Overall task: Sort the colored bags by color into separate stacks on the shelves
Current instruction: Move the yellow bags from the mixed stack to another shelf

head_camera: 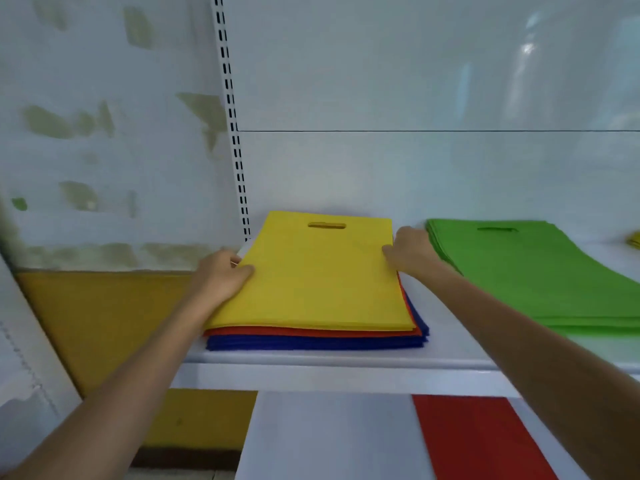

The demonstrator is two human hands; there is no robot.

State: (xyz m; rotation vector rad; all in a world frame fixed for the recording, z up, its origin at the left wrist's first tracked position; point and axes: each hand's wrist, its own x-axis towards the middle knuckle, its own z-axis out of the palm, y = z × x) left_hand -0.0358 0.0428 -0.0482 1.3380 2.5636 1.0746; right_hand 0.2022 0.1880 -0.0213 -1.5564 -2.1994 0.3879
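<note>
— Orientation of the yellow bag (311, 275): how is it laid?
— It is laid flat, with its long axis running from the front edge of the upper shelf (346, 358) toward the back panel. The handle cut-out (326, 225) is turned to the back and the closed bottom edge to the front.
— Where is it found?
— It is found on top of a mixed pile at the left end of that shelf, over a thin layer of red bags (311, 331) and a thicker layer of blue bags (311, 342). The lower layers are fanned out slightly to the right.
— How is it held?
— The left edge is pinched by the left hand (221, 275), with the thumb laid on top. The right edge is taken by the right hand (410, 252), whose grip is closed narrowly on it; how far those fingers reach underneath cannot be told.
— How is it described?
— It is seen as a plain, bright yellow, matte rectangle, smooth and pierced by one slot.
— What is set around it?
— A green stack (540, 271) is set near the right, apart from the pile, and its left edge is partly covered by the right forearm. A slotted upright (235, 133) is fixed at the pile's back left corner. A scrap of yellow (634, 239) is glimpsed at the far right. A red bag (478, 438) is laid on the lower shelf (329, 438).
</note>
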